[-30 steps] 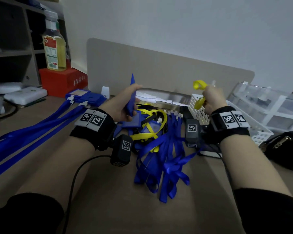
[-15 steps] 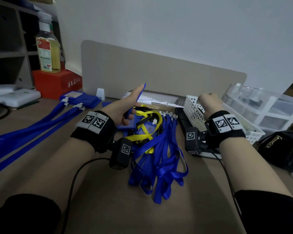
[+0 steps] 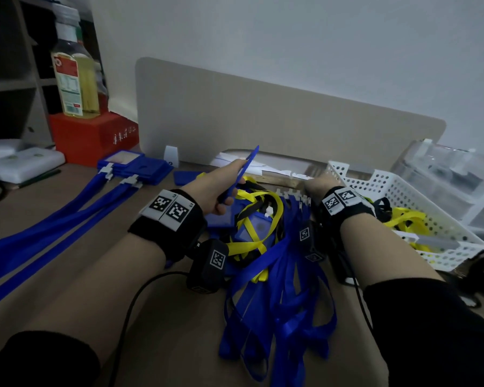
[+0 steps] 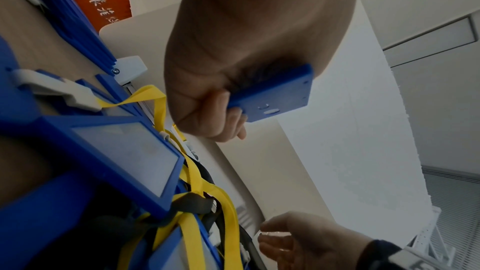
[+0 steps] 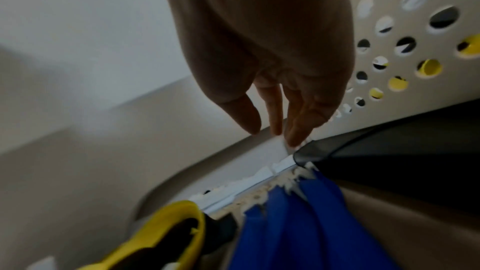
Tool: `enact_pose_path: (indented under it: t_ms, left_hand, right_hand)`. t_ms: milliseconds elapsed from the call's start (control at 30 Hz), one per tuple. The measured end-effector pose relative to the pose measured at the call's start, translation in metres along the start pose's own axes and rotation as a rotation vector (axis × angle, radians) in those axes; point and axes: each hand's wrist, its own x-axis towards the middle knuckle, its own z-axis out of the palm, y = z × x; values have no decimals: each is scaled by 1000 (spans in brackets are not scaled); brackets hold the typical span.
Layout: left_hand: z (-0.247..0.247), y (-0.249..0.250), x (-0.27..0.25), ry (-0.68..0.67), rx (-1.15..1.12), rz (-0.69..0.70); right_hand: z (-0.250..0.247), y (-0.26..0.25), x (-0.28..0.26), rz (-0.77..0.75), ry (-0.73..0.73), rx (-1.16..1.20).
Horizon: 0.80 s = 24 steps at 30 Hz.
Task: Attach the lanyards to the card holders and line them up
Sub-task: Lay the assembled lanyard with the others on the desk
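My left hand (image 3: 221,188) grips a blue card holder (image 3: 242,170) edge-up above the pile; the left wrist view shows fingers curled round the card holder (image 4: 275,93). A tangle of blue lanyards (image 3: 285,280) and yellow lanyards (image 3: 252,216) lies mid-table over more blue holders (image 3: 252,227). My right hand (image 3: 316,182) hovers with straight fingers (image 5: 298,118), holding nothing, over the white clips (image 3: 294,192) at the lanyard ends. Finished blue holders with lanyards (image 3: 129,170) lie lined up at the left.
A white perforated basket (image 3: 430,219) with yellow lanyards stands at the right, clear plastic drawers (image 3: 453,174) behind it. A beige divider panel (image 3: 277,127) closes the back. A red box (image 3: 92,135) with an oil bottle (image 3: 74,76) stands back left.
My right hand dropped the yellow lanyard into the basket and came down left to the blue lanyard clips. My left hand kept the card holder, lowering slightly.
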Motion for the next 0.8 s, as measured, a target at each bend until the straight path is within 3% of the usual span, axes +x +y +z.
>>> enact_pose_path:
  t_ms: [233, 433, 800]
  left_hand:
    - [-4, 3, 16, -15, -28, -3]
    - [-4, 2, 20, -26, -24, -12]
    - [-8, -4, 19, 10, -10, 1]
  right_hand:
    - [4, 13, 18, 56, -41, -353]
    - [7, 15, 24, -28, -62, -534]
    - [9, 18, 34, -56, -85, -597]
